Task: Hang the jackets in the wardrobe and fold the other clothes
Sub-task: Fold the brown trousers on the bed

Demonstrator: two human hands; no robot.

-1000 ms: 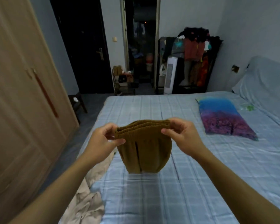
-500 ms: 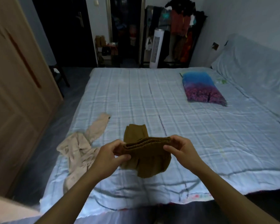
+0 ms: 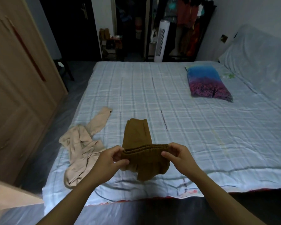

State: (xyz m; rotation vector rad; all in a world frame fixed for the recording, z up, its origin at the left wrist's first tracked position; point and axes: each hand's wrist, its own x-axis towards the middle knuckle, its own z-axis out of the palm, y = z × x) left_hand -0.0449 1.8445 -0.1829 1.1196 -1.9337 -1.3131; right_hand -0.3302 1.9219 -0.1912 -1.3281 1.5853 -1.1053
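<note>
**Brown trousers held by the waistband over the bed**

Both hands grip the ribbed waistband of a pair of brown trousers [image 3: 139,143] at the near edge of the bed [image 3: 201,135]. The left hand [image 3: 109,159] pinches the left end of the waistband, thumb toward the camera and fingers [image 3: 118,149] curled over the far side. The right hand [image 3: 180,157] does the same at the right end, its thumb lying along the front of the band and its fingers closed over the top. The waistband is stretched level between the two hands, its layers stacked flat together.

Past the waistband, the legs of the trousers lie on the checked blue bedcover, pointing away from the person in a narrow, doubled strip. Below the hands a loose part of the brown cloth sags toward the bed edge.

Just to the left of the trousers, a crumpled beige garment [image 3: 81,146] lies on the cover, one long part reaching toward the middle of the bed. It is close to the trousers, apart from them where the gap shows.

Farther off, on the right side of the bed, sits a blue and purple pillow [image 3: 207,83]. A wooden wardrobe [image 3: 18,82] stands along the left side, its doors shut. A rack of hanging clothes [image 3: 190,28] and a white tower fan [image 3: 161,41] stand against the far wall.
</note>
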